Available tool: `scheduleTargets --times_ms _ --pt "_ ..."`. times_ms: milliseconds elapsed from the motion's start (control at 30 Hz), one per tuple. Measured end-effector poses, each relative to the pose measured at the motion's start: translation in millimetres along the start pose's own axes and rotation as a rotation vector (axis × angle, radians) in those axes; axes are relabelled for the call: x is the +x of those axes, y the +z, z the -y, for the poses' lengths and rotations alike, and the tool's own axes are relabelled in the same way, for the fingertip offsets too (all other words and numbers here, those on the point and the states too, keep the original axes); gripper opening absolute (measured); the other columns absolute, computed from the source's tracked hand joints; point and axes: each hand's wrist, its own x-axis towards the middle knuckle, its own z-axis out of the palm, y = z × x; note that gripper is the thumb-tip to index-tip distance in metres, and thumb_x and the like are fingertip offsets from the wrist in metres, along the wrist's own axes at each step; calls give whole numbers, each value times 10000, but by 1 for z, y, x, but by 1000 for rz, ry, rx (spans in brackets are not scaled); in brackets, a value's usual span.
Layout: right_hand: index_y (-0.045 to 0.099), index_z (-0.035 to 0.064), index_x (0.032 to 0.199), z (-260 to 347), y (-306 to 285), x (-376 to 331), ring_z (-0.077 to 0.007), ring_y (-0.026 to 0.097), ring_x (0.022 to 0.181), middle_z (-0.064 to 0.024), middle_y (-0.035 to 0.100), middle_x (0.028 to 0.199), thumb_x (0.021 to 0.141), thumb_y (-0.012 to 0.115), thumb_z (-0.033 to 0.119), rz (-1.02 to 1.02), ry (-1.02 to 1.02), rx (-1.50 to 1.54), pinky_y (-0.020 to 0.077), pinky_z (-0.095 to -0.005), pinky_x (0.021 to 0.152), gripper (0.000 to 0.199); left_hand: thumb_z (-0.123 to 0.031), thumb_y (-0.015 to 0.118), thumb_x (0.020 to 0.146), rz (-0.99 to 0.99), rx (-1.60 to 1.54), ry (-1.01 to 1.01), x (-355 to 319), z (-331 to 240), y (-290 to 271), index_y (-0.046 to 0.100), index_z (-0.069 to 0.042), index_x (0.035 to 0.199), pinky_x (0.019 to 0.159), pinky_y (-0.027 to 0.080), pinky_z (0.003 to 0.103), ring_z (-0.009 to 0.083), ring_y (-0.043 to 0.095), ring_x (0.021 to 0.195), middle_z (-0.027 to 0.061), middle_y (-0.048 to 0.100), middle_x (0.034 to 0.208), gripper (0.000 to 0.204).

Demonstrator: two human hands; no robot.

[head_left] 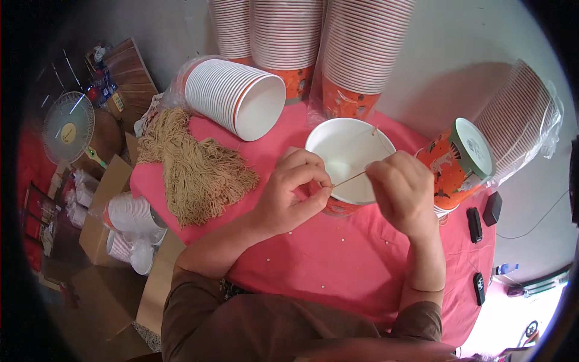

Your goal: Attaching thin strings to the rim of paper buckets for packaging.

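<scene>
A short length of tan string (351, 178) is stretched between my two hands. My left hand (295, 192) pinches one end between thumb and forefinger. The other end runs into my right hand (403, 188), whose fingers are curled closed around it. Just beyond and below the string stands an upright paper bucket (338, 140), white inside, with an orange outside showing under its near edge. A thin loose end of string hangs near its far right rim. Left of my left hand lies a big heap of tan strings (196, 172) on the red cloth (313, 259).
Tall stacks of nested paper buckets (368, 48) stand along the wall. One wrapped stack (235, 96) lies on its side. At right sit an upside-down orange bucket (449, 160), a wrapped stack (518, 114) and small black objects (474, 224). Cardboard boxes (105, 211) are below left.
</scene>
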Motion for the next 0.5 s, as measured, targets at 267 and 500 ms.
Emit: scheduleTargets --times_ms 267,500 --pt "585 36 906 -24 -13 -7 -288 555 599 -96 517 705 749 685 -43 -111 116 -105 439 -388 519 203 -51 725 722 8 137 41 -5 5 5 640 -91 787 843 385 345 218 512 905 22 571 902 114" --pt "587 25 888 -28 -12 -5 -291 569 596 -100 535 707 772 676 -49 -106 177 -111 452 -380 516 164 -52 727 691 30 185 67 -5 5 2 602 -103 748 865 363 370 222 517 906 15 568 897 147"
